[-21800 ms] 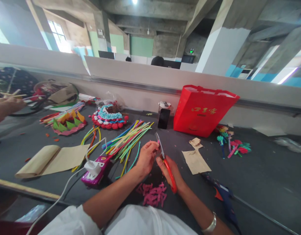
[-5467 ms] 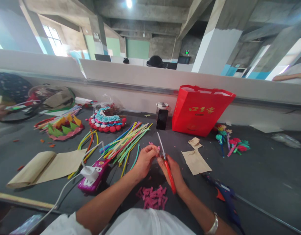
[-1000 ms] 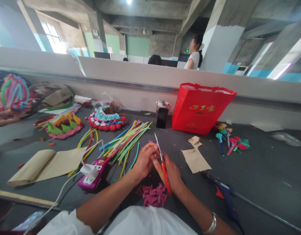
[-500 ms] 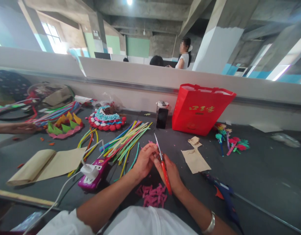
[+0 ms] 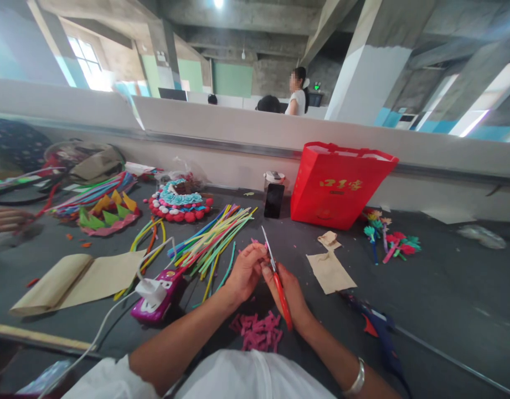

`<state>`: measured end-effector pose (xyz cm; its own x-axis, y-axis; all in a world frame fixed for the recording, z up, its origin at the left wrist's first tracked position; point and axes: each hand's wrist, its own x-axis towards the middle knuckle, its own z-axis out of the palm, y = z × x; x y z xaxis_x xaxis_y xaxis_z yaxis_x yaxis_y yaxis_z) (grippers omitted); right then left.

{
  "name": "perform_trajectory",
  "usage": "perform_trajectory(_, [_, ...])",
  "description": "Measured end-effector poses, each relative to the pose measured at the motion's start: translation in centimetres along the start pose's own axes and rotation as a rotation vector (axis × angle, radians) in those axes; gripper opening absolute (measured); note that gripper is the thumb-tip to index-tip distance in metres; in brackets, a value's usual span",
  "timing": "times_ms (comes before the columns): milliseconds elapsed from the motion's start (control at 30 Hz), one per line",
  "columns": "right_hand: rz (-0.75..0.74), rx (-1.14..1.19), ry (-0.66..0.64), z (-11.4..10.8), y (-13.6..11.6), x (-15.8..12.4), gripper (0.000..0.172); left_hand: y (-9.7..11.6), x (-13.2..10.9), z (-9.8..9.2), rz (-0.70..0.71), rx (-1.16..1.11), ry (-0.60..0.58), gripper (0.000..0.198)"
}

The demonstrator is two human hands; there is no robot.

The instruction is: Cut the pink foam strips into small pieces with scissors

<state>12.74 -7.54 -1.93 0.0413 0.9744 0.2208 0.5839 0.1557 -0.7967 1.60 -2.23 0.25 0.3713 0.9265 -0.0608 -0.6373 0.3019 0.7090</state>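
Red scissors [image 5: 277,279] within right fingers [image 5: 286,273]

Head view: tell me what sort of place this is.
Probably a craft workshop, judging by the scissors in the right hand, and the coloured strips and glue gun on the table.

Red bag [image 5: 340,203], beyond and right of the right hand [image 5: 293,292]: gold characters [image 5: 340,184], "口子", third unclear. Green sign [image 5: 317,86], farther beyond: too small to read.
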Motion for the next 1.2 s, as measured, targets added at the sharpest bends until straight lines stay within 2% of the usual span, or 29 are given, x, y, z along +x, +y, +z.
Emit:
perform_trajectory(233, [-0.020,0.038,-0.016,-0.7,0.1,0.5,0.040,0.0,0.2,-0.2,0.057,-0.009,-0.027,0.010])
perform_trajectory(500, [0.026,-0.215,0.015,-1.2,-0.1,0.4,0.034,0.2,0.2,-0.2,0.109,-0.030,-0.020,0.009])
perform_trajectory(800, [-0.024,-0.186,-0.004,-1.3,-0.9,0.0,0.026,0.3,0.2,-0.2,0.044,0.005,0.008,0.013])
perform_trajectory(1200, [-0.017,-0.200,0.010,-1.1,-0.6,0.2,0.028,0.1,0.1,-0.3,0.038,0.013,-0.017,0.009])
